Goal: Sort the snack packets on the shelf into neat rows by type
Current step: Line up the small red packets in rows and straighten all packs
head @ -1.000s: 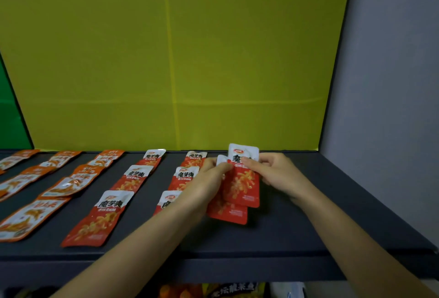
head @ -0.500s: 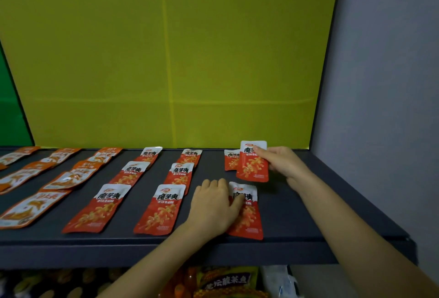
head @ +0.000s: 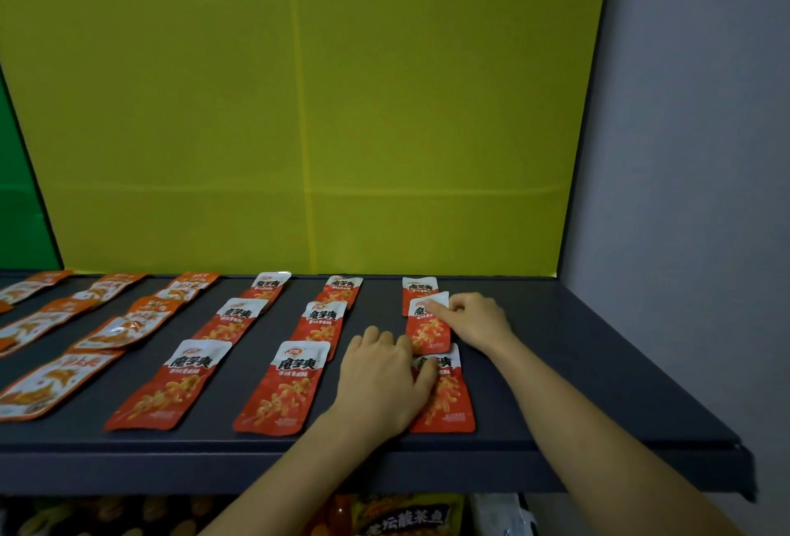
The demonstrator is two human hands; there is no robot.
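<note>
We're laying down the rightmost row of red packets on the dark shelf (head: 598, 369). Our left hand (head: 380, 381) lies flat, fingers spread, pinning the front packet (head: 449, 398) by its left edge at about 5 o'clock on the shelf. Our right hand (head: 474, 319) has fingers curled, fingertips pressing the top corner of the middle packet (head: 427, 328), which overlaps the front one and the back packet (head: 419, 285) at 1 o'clock. It looks pressed down, not lifted. Next, we'd judge, that middle packet needs nudging until it sits square with gaps like the two red rows (head: 295, 347) to the left. The orange packets (head: 107, 330) at 9 o'clock already lie in their own rows. Little stands in the way; the grey wall (head: 684, 193) is well apart, and more snacks (head: 402, 516) sit below.
</note>
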